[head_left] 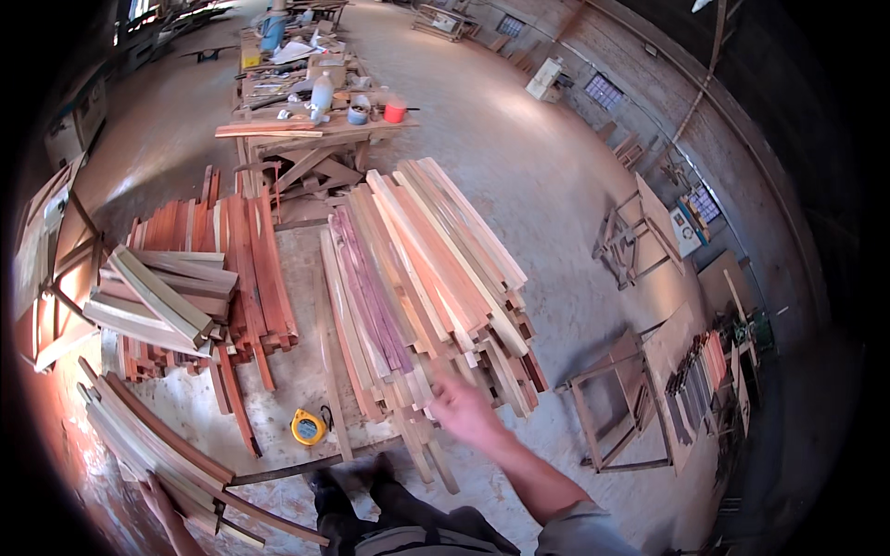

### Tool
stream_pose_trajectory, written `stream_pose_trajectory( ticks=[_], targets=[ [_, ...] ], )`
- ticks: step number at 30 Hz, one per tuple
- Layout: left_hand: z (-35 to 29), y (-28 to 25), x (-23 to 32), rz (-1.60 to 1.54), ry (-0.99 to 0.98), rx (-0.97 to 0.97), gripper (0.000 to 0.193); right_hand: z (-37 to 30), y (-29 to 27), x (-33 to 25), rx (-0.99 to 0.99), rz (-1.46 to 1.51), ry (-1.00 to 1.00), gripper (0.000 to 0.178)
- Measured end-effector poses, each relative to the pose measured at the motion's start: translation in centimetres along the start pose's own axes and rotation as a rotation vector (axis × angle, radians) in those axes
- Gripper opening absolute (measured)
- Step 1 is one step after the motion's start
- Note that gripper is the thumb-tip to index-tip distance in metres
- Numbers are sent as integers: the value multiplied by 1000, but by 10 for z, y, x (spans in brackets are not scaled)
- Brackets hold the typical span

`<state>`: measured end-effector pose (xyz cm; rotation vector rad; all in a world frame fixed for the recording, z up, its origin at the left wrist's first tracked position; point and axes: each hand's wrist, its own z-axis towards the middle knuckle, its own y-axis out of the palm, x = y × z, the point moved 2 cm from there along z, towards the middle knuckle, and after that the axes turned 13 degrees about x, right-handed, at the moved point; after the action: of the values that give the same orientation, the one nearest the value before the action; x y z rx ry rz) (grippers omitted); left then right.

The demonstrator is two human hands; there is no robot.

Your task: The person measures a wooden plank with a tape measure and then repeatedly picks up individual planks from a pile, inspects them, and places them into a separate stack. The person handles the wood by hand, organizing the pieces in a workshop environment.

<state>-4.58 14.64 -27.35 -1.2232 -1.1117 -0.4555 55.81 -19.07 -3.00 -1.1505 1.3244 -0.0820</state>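
Observation:
At the lower left, my left hand [159, 503] rests against the underside of a bundle of long wooden strips [162, 443], its fingers curled round the edge; the bundle partly hides it. My right hand [466, 412] is over the near ends of a wide stack of wooden strips [422, 264] in the middle. Its fingers are blurred, and whether they grip a strip cannot be made out. One purple-brown strip [369, 292] lies on that stack among pale and reddish ones. A yellow tape measure [308, 426] lies on the worktable [298, 371] between my hands.
Left on the table sits a pile of reddish strips [255, 269] with pale pieces [162, 296] across it. A cluttered bench [278, 130] with a bottle [322, 93] and red tub [395, 111] stands beyond. Wooden frames [616, 408] stand to the right.

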Motion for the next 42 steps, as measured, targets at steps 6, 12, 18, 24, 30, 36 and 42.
stream_pose_trajectory(
  ticks=[6,12,18,24,30,36,42],
  targets=[
    [-36,-5,0,77,-110,-22,53,62,-63,25,588,-438,-240,51],
    [-62,-17,-20,55,-90,56,56,101,-60,9,523,-580,-123,52],
    [-75,-23,-34,55,-155,-61,49,120,-46,3,456,-591,-2,41],
    [-88,-19,-44,-91,-180,146,39,131,-37,26,565,-535,-91,33],
    [-80,-34,-51,-96,-288,-24,29,120,-35,12,534,-488,-114,38],
    [-61,-47,-72,19,-111,150,43,121,-40,6,508,-490,-104,50],
    [-81,-58,13,458,204,206,60,101,-34,1,380,-396,-92,44]
  ],
)
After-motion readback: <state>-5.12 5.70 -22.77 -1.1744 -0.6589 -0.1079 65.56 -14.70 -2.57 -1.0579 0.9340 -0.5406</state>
